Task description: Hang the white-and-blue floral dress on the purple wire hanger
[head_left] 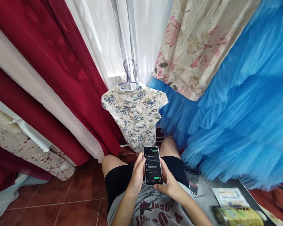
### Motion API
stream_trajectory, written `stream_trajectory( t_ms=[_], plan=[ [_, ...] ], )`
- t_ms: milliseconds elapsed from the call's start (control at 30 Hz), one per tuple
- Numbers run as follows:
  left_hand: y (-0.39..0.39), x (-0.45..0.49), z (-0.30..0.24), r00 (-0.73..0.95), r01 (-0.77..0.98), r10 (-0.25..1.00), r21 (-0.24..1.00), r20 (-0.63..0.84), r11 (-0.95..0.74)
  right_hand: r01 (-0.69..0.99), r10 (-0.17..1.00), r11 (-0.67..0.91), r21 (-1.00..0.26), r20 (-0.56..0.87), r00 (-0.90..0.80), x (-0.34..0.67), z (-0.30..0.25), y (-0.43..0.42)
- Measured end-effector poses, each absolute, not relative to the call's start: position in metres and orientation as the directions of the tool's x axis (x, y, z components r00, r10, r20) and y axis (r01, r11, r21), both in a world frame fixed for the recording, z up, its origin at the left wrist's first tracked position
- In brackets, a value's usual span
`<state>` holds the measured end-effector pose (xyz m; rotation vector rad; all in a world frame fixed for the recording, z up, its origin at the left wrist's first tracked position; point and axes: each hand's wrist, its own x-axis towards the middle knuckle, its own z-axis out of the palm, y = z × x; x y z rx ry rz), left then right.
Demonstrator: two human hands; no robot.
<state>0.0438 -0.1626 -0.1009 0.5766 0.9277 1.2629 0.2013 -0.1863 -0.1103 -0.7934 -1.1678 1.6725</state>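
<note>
A smartphone (pixel 152 166) with a dark chat screen and green message bubbles is held upright above my lap. My left hand (pixel 137 174) grips its left edge, with the thumb near the side of the screen. On the other side my right hand (pixel 169 183) holds the right edge, its thumb by the bottom corner. Just beyond the phone hangs a short-sleeved floral top (pixel 134 113), cream with blue flowers, on a purple hanger (pixel 127 70). The fingers behind the phone are hidden.
Red drapes (pixel 68 78) hang on the left, a blue tulle dress (pixel 245 110) and a floral cloth (pixel 191 47) on the right. A grey surface at lower right bears a printed paper (pixel 230 197) and a yellow-labelled jar (pixel 239 216). The floor (pixel 82 191) is red tile.
</note>
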Motion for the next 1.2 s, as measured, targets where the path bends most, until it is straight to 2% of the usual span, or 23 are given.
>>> stream_trajectory(
  t_ms=[133, 233, 400, 500, 567, 767, 867, 1000, 1133, 1200],
  plan=[
    [-0.162, 0.044, -0.096, 0.069, -0.525, 0.964, 0.812, -0.258, 0.255, -0.306, 0.932, -0.261, -0.916, -0.156, -0.328, 0.198, -0.108, -0.182],
    [-0.163, 0.046, -0.095, 0.083, -0.456, 0.970, 0.857, -0.229, 0.241, -0.272, 0.938, -0.287, -0.918, -0.211, -0.277, 0.197, -0.104, -0.179],
    [-0.160, 0.053, -0.093, -0.023, -0.154, 0.996, 0.985, -0.082, 0.078, -0.251, 0.947, -0.194, -0.948, -0.115, -0.298, 0.195, -0.110, -0.183],
    [-0.158, 0.056, -0.092, -0.078, 0.020, 0.997, 1.000, -0.006, 0.008, -0.273, 0.945, -0.145, -0.951, -0.051, -0.323, 0.192, -0.119, -0.185],
    [-0.157, 0.056, -0.091, -0.086, 0.064, 0.996, 0.998, 0.009, -0.003, -0.276, 0.936, -0.140, -0.951, -0.036, -0.350, 0.191, -0.124, -0.185],
    [-0.158, 0.056, -0.094, -0.125, 0.128, 0.992, 0.992, 0.016, 0.000, -0.243, 0.919, -0.133, -0.961, -0.027, -0.394, 0.190, -0.123, -0.185],
    [-0.158, 0.055, -0.096, -0.121, 0.082, 0.993, 0.997, 0.009, 0.001, -0.231, 0.920, -0.149, -0.961, -0.049, -0.388, 0.190, -0.114, -0.186],
    [-0.159, 0.052, -0.098, -0.101, -0.093, 0.993, 0.994, -0.057, 0.048, -0.181, 0.941, -0.169, -0.969, -0.104, -0.322, 0.191, -0.106, -0.183],
    [-0.160, 0.052, -0.100, -0.154, -0.076, 0.978, 0.989, -0.139, 0.128, -0.107, 0.936, -0.288, -0.951, -0.256, -0.243, 0.192, -0.115, -0.174],
    [-0.160, 0.053, -0.102, -0.156, -0.049, 0.979, 0.991, -0.134, 0.127, -0.078, 0.956, -0.248, -0.966, -0.230, -0.183, 0.193, -0.120, -0.168]
  ],
)
